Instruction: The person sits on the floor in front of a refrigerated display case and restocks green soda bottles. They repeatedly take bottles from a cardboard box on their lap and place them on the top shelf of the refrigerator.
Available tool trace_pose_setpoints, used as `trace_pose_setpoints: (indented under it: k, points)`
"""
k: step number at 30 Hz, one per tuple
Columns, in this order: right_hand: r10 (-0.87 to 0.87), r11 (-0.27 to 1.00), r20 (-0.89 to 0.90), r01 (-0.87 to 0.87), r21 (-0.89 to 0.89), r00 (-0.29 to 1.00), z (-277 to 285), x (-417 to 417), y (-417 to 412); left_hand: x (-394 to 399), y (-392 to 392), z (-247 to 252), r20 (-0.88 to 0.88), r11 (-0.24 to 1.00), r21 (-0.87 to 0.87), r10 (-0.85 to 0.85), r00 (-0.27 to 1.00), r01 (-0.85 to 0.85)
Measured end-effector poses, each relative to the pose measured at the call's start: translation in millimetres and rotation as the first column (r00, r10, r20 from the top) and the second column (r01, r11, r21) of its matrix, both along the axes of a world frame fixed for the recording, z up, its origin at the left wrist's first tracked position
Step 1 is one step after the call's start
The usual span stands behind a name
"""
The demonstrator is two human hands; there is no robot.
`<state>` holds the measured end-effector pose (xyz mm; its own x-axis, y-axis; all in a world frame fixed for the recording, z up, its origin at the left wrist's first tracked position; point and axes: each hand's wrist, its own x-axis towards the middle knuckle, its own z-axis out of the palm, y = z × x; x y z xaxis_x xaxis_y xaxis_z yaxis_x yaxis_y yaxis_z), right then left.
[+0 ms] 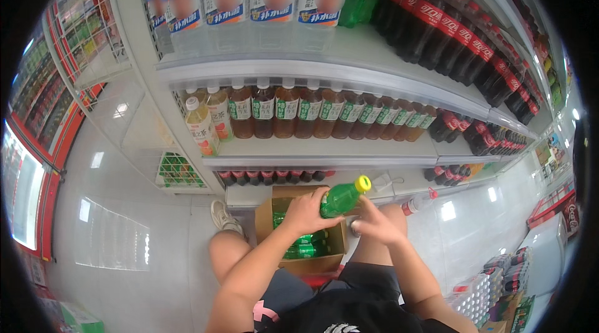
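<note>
My left hand [304, 213] grips a green plastic soda bottle [339, 200] with a yellow cap, tilted with its cap up and to the right. Close beside the bottle's cap end, my right hand [378, 224] has its fingers apart; whether a fingertip touches the bottle I cannot tell. An open cardboard box [311, 266] is between my legs, below my forearms. Inside it lie several green bottles [300, 251], partly hidden by my left arm.
Ahead, the middle shelf [318, 148] bears several tea bottles [286, 113]. Large water bottles [273, 0] and cola bottles [435, 19] fill the upper shelf. Dark red-labelled bottles [266, 177] line the bottom shelf. A clear red-capped bottle [419, 202] is by my right knee. Bottle packs [477, 293] stand right.
</note>
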<state>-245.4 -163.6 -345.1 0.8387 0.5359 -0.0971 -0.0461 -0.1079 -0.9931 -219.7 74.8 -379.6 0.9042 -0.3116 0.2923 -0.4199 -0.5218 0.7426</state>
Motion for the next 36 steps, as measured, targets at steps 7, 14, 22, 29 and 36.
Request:
trace_pose_setpoints:
  k: [7, 14, 22, 29, 36]
  points:
    - [-0.318, 0.92, 0.372, 0.378, -0.1, 0.872, -8, -2, 63, -9, -14, 3, -0.02, 0.999, -0.01, 0.053, 0.998, -0.053]
    - [-0.417, 0.891, 0.434, 0.453, 0.024, 0.799, 38, 23, 33, -4, 27, 9, 0.096, 0.976, 0.171, -0.155, 0.983, 0.137]
    - [-0.496, 0.868, 0.768, 0.243, 0.432, 0.404, 195, 89, 34, 3, 34, 21, -0.238, 0.895, 0.384, -0.143, 0.961, 0.228]
    - [-0.441, 0.873, 0.868, 0.334, 0.356, 0.229, 269, 169, 54, 15, 27, -16, -0.224, 0.868, 0.417, -0.188, 0.956, 0.268]
    - [-0.516, 0.779, 0.803, 0.554, 0.294, 0.3, 278, 246, 54, 18, 25, -26, -0.203, 0.868, 0.417, -0.2, 0.959, 0.269]
